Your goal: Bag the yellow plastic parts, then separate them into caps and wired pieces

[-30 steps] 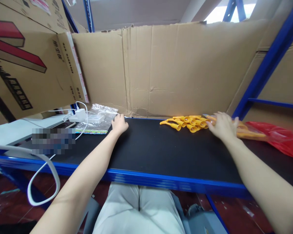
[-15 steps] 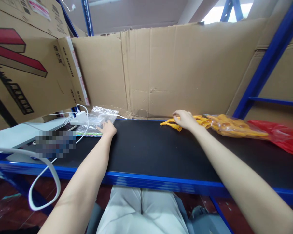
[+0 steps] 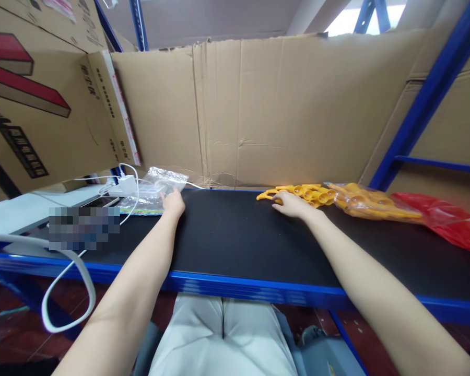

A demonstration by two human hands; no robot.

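Observation:
My left hand point(image 3: 174, 201) is at the right edge of a clear plastic bag point(image 3: 153, 180), its fingers curled in on the film. The bag lies flat, with a colourful strip along its near edge. Over on the right, my right hand point(image 3: 292, 204) is low over the black surface, against the front of several yellow plastic pieces point(image 3: 315, 194) with round cup-like hollows and thin ends. Its thumb and forefinger are apart, close to the thin ends; the other fingers are partly hidden. More yellow pieces lie in a clear bag point(image 3: 370, 201) beside them.
A red plastic bag point(image 3: 446, 219) lies at the far right. White cables and a white adapter point(image 3: 126, 185) are at the left, near a pale board point(image 3: 43, 209) and a blurred-out item point(image 3: 84, 228). Cardboard point(image 3: 258, 115) walls the back; a blue rail point(image 3: 250, 286) edges the front.
My right hand has come down and nearer to me, uncovering more of the yellow pieces. The fingers of my left hand have drawn together at the bag's edge. The view has shifted slightly.

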